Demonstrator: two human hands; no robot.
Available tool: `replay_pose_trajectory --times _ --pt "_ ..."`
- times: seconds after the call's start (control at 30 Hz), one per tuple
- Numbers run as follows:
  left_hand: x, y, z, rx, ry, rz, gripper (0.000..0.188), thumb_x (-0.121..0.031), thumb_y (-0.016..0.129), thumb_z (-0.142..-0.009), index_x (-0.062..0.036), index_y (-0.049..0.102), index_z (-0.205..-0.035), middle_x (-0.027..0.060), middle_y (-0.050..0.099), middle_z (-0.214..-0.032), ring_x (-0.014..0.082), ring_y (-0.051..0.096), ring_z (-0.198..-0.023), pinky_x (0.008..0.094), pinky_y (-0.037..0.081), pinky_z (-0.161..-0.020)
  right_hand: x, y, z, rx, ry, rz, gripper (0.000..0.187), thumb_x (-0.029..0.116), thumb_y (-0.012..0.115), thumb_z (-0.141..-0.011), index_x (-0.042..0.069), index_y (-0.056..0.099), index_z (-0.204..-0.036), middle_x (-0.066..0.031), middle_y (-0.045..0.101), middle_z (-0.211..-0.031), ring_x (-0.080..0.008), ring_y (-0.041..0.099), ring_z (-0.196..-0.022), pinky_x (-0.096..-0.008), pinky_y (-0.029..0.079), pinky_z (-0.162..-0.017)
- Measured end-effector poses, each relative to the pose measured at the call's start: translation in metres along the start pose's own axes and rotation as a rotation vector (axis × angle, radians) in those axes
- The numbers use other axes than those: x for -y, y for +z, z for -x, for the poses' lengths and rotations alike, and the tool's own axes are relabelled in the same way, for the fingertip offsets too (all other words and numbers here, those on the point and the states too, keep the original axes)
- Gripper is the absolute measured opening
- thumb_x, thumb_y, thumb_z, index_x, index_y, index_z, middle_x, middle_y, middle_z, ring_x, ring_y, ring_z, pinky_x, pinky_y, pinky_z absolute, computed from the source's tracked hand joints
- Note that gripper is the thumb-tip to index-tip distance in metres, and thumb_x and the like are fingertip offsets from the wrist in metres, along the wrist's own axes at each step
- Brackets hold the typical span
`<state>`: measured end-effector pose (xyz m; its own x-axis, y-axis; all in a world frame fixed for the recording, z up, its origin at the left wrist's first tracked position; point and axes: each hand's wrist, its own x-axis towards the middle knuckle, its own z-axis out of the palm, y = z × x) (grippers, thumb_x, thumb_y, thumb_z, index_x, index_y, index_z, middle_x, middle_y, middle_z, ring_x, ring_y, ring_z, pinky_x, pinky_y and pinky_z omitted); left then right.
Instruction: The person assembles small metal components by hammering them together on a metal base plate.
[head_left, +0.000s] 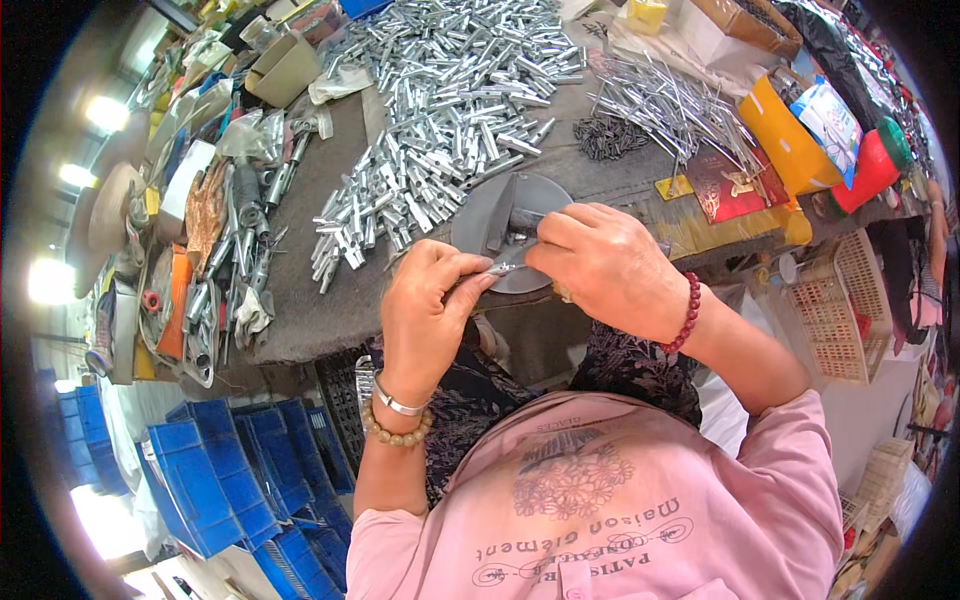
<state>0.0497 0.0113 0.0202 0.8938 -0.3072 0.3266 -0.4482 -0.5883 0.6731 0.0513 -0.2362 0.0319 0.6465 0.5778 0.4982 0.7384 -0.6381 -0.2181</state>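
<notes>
1. The left hand (430, 300) pinches a small, silvery metal piece (503, 268) between thumb and forefinger, above the tabletop's (290, 325) near edge.
2. The right hand (620, 268) has its fingers curled in beside that piece; whether it grips anything cannot be told.
3. A round grey dish (548, 190) lies just beyond, at the near edge.
4. Silver metal tubes (450, 130) heap toward the far edge.

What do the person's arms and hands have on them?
Both hands are ungloved. The left hand has a silver-coloured bangle and a pale beaded bracelet at its wrist; the right hand has a dark red beaded bracelet. Pink sleeves leave the forearms bare.
</notes>
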Motion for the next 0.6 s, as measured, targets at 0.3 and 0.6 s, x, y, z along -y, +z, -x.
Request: replay_pose_trajectory --times 0.3,0.6 --pt "-0.006 0.005 0.003 -0.038 -0.01 0.001 0.012 -0.004 0.081 -0.09 -0.0025 0.079 -0.102 0.0076 0.065 -0.095 0.0207 0.064 -0.085 0.0322 0.051 -0.076 0.002 0.006 -0.003 -0.022 -0.07 0.077 0.015 0.014 0.072 -0.077 0.009 0.07 -0.091 -0.0046 0.058 -0.094 -0.0236 0.064 -0.092 -0.0371 0.055 -0.082" --pt "-0.005 0.008 0.003 -0.093 0.065 -0.073 0.009 -0.01 0.081 -0.091 -0.007 0.078 -0.099 0.008 0.066 -0.094 0.0268 0.066 -0.082 0.0375 0.052 -0.072 0.002 -0.001 0.001 -0.079 -0.001 0.03 0.021 0.011 0.074 -0.079 0.011 0.076 -0.1 -0.0057 0.065 -0.099 -0.026 0.068 -0.094 -0.0378 0.057 -0.085"
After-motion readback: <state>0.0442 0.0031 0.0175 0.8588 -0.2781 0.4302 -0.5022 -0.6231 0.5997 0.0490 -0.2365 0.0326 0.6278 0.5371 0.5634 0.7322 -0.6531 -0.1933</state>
